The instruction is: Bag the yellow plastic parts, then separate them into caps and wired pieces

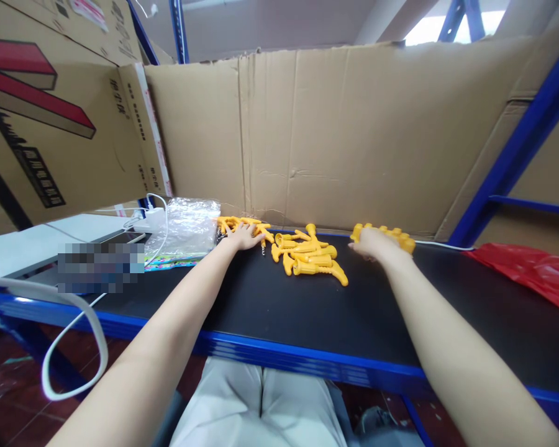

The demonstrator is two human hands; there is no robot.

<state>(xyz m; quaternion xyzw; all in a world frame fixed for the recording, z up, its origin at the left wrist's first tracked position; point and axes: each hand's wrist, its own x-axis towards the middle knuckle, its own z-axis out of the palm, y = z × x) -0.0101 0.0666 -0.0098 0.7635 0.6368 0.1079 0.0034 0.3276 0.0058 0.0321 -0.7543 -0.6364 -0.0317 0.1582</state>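
Observation:
Several small yellow plastic parts (310, 257) lie in a loose pile at the back of a black table top (279, 310). My left hand (245, 236) rests palm down on the left group of yellow parts (235, 221), fingers spread. My right hand (375, 243) lies over another group of yellow parts (398, 237) on the right, fingers curled around them. Both forearms stretch forward across the table. Whether either hand truly grips a part is hidden under the palms.
A brown cardboard wall (345, 130) stands behind the table. A clear plastic bag (189, 226) and white cables (156, 217) lie at the left, a red plastic bag (531, 270) at the right. Blue shelf posts (517, 149) frame the sides.

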